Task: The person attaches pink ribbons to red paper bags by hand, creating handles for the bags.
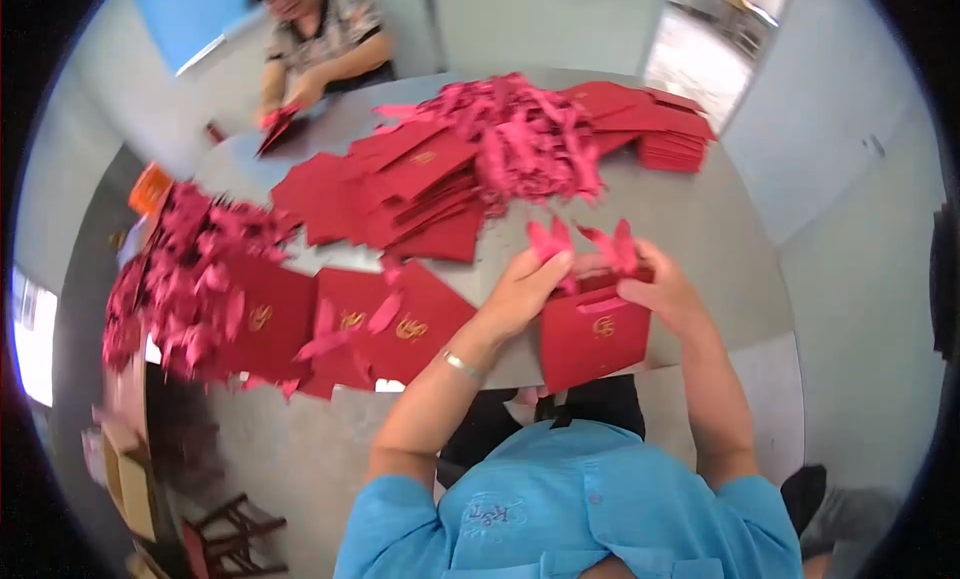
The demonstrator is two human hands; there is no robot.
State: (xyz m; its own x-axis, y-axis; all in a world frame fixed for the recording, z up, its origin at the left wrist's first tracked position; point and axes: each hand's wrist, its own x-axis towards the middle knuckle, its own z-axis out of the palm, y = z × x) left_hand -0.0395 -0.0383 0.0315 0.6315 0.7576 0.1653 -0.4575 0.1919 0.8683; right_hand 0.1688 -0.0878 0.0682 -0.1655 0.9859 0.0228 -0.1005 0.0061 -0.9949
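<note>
A red bag (597, 341) with a gold emblem and pink ribbons is upright at the near edge of the table, just in front of my body. My left hand (537, 284) grips its top left corner, beside a looped pink ribbon (549, 241). At the top right corner, my right hand (660, 287) pinches the bag near a second ribbon (622, 247). The bag's top is partly open between my hands.
Stacks of red bags (440, 189) and a heap of pink ribbons (530, 134) lie on the grey table (715, 249). More ribboned bags (265, 309) spread along its left side. Across the table, a co-worker (325, 44) holds a red item. A wooden stool (235, 534) stands lower left.
</note>
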